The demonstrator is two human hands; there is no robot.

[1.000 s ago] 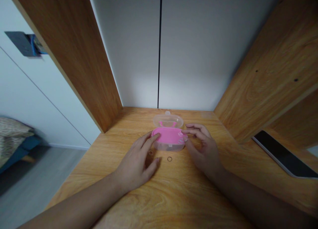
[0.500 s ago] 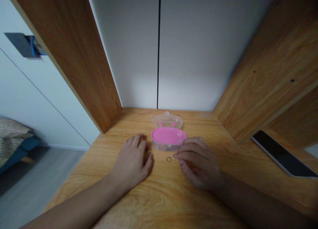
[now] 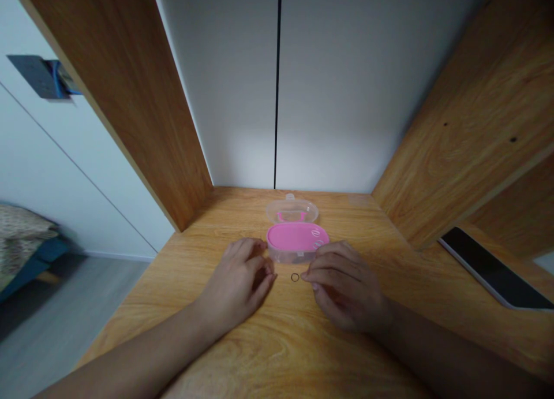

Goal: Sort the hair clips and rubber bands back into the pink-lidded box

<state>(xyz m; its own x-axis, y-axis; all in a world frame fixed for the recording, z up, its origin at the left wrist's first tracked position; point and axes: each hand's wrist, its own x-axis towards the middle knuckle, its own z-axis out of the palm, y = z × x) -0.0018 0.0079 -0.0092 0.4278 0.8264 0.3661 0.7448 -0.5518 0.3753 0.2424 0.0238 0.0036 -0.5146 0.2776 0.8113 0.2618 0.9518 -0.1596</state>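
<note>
A clear oval box [image 3: 283, 257] with a pink inner tray [image 3: 289, 236] lies on the wooden table, its clear lid [image 3: 292, 209] folded back behind it. My left hand [image 3: 240, 280] rests at the box's front left corner. Its fingers are curled, with thumb and index tips close together; anything between them is hidden. The thin light-coloured ring seen earlier there is now out of sight. Just in front of the box lies a small dark ring [image 3: 295, 277]. Beside it, my right hand [image 3: 341, 283] is loosely bent, thumb and fingertips apart, near the box's right end.
On the right, a dark-screened phone or tablet [image 3: 493, 266] lies on the table [image 3: 277, 353]. Wooden panels stand at both sides, and a pale panel [image 3: 329, 99] with a dark vertical seam closes the back. Beyond the left panel are a floor and bedding [image 3: 26, 237].
My left hand has shifted right toward the box, thumb and index tips drawing nearer, and covers the light ring's place. The box's front has slid slightly right. My right hand stays nearly still.
</note>
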